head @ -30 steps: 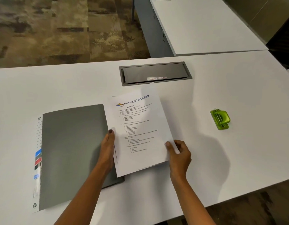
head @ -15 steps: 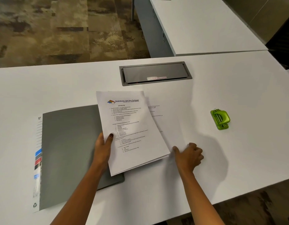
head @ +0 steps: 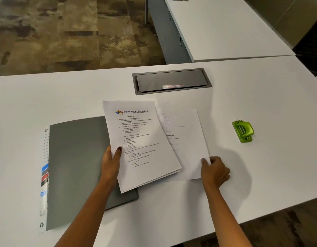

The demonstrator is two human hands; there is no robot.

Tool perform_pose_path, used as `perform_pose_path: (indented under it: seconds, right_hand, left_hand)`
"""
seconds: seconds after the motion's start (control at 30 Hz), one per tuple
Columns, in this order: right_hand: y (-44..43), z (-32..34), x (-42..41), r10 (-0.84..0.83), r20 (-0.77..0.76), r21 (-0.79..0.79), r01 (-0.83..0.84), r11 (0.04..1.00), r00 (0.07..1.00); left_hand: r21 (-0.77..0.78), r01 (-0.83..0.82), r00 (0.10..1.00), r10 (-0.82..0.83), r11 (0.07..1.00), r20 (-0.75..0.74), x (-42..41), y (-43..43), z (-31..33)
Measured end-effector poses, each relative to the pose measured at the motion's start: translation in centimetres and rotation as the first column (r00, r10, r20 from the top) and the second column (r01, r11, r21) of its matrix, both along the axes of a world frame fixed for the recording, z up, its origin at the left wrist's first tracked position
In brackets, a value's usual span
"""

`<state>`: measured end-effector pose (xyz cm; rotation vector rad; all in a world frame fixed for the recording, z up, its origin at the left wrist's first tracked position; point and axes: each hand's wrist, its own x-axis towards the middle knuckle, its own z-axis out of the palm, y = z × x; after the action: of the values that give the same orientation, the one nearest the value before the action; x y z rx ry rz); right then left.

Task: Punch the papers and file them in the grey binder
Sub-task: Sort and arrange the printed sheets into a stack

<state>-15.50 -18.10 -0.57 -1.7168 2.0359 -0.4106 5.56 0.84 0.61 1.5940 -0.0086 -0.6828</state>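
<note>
A closed grey binder lies flat on the left of the white table. My left hand grips a stack of printed papers by its left edge, lifted over the binder's right edge. One single sheet lies flat on the table to the right, partly under the stack. My right hand pinches that sheet's lower right corner. A green hole punch sits alone further right, apart from both hands.
A grey cable hatch is set into the white table behind the papers. A second white table stands beyond at the back right. Carpet floor shows at the far left. The table's front edge runs near my right forearm.
My left hand has carried the stack to the left over the binder. One sheet has stayed on the table, and my right hand has slid right with its corner.
</note>
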Motion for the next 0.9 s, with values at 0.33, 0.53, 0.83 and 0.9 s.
perform_pose_path:
  seconds: [0.33,0.53,0.83,0.9]
  right_hand:
    - [0.0,6.6,-0.8,0.183,0.309,-0.562,0.024,0.827,0.933]
    - [0.2,9.4,-0.6,0.013,0.631,-0.384,0.298,0.874,0.776]
    - [1.8,8.1,1.4,-0.027,0.755,-0.104,0.16,0.982,0.656]
    - [2.7,7.3,2.2,-0.021,0.749,-0.063,0.104,0.993,0.662]
  left_hand:
    - [0.022,-0.025,1.0,0.025,0.999,0.007,0.1,0.1,0.6]
    - [0.023,-0.03,1.0,0.029,0.999,0.009,0.0,0.1,1.1]
    - [-0.002,0.037,0.999,-0.037,0.999,-0.034,-0.4,0.3,1.2]
    - [-0.023,0.033,0.998,-0.034,0.999,-0.044,-0.7,0.1,1.6]
